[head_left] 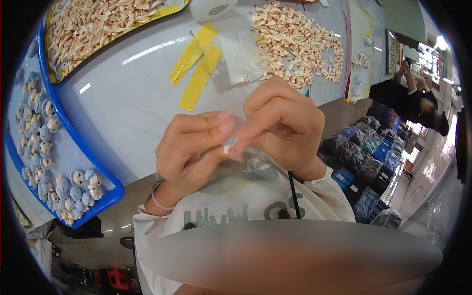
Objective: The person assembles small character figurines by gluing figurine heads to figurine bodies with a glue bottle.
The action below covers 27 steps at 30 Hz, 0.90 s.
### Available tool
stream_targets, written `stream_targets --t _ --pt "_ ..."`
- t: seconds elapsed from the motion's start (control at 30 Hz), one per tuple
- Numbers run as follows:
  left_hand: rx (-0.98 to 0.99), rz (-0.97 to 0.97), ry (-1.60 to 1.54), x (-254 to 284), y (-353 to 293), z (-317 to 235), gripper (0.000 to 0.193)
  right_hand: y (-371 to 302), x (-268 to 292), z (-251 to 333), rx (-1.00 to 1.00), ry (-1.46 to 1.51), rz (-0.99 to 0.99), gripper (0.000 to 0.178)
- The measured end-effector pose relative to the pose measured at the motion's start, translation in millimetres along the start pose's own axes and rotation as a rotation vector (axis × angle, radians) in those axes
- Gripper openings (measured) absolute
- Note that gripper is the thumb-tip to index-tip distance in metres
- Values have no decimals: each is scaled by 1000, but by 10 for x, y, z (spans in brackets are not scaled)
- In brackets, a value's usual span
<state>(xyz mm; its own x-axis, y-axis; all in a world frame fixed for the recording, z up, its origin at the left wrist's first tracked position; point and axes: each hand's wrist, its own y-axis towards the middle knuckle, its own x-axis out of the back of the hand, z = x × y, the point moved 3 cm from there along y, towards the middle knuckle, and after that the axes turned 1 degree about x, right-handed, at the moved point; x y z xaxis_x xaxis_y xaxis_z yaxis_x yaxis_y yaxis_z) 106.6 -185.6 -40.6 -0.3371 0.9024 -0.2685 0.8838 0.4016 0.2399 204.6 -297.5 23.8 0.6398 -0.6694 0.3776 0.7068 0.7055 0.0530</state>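
My left hand [192,143] and my right hand [287,125] meet in front of my chest, near the table's front edge. Both are closed, fingertips pinched together around a small whitish piece [229,146]. Its pale end pokes out between the fingers; the rest is covered and blurred, so its exact kind cannot be made out. Beyond the hands, two yellow tape strips [199,73] lie on the table beside a clear plastic piece [243,59]. Just past my right hand spreads a pile of small cream pointed pieces with red tips [290,42].
A blue tray [115,194] at left holds several small blue-and-cream figure heads [37,123]. A yellow-edged tray [172,9] heaped with cream pieces stands at the far left. A white round container [211,9] is at the back. Wrapped crates [364,157] and another person [413,98] are on the right.
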Motion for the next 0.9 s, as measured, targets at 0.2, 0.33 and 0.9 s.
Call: stream_targets --t 0.2,0.33,0.9 --pt "-60 24 37 -66 32 -68 25 -101 -22 -43 -34 98 -50 20" --pt "-104 22 70 -94 15 -16 29 -67 40 -47 -10 139 21 20" --pt "166 -28 -101 -76 88 12 32 87 1037 -665 -1 -670 -166 7"
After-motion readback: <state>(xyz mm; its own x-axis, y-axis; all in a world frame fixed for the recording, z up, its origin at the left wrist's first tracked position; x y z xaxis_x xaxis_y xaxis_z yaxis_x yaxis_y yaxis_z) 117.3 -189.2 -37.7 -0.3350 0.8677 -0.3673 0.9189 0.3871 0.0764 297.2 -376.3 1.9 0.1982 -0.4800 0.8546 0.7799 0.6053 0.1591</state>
